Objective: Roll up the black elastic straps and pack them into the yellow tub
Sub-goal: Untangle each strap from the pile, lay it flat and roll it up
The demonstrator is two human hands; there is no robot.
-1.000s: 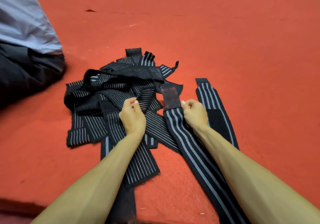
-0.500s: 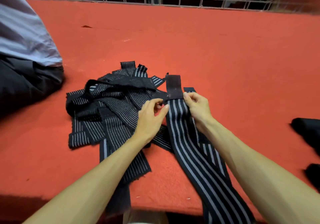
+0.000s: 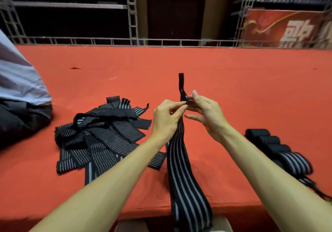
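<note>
I see my left hand [image 3: 167,118] pinching the strap [image 3: 185,187] near its tip, right hand [image 3: 206,114] spread beside it. The strap runs lengthwise away from me over the red mat [image 3: 251,81], tip pointing up.

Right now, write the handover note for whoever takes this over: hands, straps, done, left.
Left hand pinches the strap just below its tab end, which sticks up. Right hand is at the same spot, fingers spread; its grip is unclear.
The strap hangs unrolled toward the near edge. Loose pile lies left, rolls in a row right. Tub not in view.
Done: a few rolls. Left: roll this strap and the pile, pack all into the tub.
</note>
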